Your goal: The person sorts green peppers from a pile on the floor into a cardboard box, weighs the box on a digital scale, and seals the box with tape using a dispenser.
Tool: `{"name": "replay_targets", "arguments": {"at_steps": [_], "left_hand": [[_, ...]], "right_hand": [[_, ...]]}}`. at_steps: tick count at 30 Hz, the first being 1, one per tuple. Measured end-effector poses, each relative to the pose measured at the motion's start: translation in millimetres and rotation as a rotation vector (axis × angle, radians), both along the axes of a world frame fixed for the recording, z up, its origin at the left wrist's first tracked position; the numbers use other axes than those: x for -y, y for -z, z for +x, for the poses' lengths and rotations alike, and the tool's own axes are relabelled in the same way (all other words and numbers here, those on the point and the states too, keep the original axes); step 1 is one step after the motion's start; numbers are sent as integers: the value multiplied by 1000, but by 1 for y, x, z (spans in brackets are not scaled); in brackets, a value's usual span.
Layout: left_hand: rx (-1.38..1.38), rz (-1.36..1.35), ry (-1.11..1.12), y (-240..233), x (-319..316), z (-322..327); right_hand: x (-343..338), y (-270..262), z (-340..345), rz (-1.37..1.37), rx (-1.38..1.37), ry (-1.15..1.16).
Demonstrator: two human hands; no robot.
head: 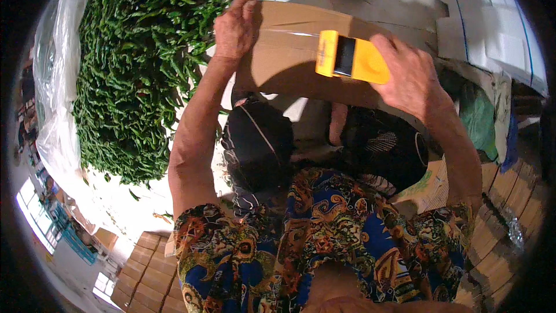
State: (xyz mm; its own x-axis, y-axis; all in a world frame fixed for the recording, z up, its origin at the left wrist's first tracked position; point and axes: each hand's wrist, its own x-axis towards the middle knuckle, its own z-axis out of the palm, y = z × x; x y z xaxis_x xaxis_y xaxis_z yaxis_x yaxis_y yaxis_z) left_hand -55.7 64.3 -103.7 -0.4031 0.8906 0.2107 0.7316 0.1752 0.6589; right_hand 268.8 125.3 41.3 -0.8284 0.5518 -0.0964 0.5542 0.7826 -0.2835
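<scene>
A brown cardboard box (282, 61) lies across in front of me, above my knees. At its upper left corner, my left hand (236, 28) grips the cardboard edge, fingers curled over it. My right hand (408, 74) is closed round a yellow tape dispenser (371, 61) with a black middle part, held over the right part of the box. A shiny strip of clear tape (299, 33) runs along the cardboard to the dispenser's left end. The underside of the box and the dispenser's far side are hidden.
A large heap of green chili peppers (126, 74) lies at the left, bordered by clear plastic sheeting (56, 95). White foam boxes (469, 21) with blue straps stand at the upper right. Flattened cardboard stacks (145, 269) are at the lower left, with more cardboard (508, 217) at the right.
</scene>
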Motion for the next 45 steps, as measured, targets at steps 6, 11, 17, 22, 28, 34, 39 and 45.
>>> {"name": "replay_targets", "arguments": {"at_steps": [6,11,17,22,28,34,39,45], "left_hand": [[-20,-64,8,2,-3,6],[-65,-6,22,7,-5,0],[-30,-40,38,-3,-4,2],[-70,-45,69,-3,-4,-2],[-41,-118,51,-6,-8,-8],[-269,-125,26,-10,-19,-47],[-856,-170,268,-2,-23,-86],[-660,4,388,9,-43,36]], "right_hand": [[-25,34,115,30,-82,61],[-27,63,157,-21,-107,80],[-28,83,165,-80,-54,149],[-27,118,167,-78,-106,129],[-17,159,158,-136,-224,107],[-14,215,114,-127,-599,10],[-10,222,83,-250,-404,161],[-9,223,80,-264,-522,147]]}}
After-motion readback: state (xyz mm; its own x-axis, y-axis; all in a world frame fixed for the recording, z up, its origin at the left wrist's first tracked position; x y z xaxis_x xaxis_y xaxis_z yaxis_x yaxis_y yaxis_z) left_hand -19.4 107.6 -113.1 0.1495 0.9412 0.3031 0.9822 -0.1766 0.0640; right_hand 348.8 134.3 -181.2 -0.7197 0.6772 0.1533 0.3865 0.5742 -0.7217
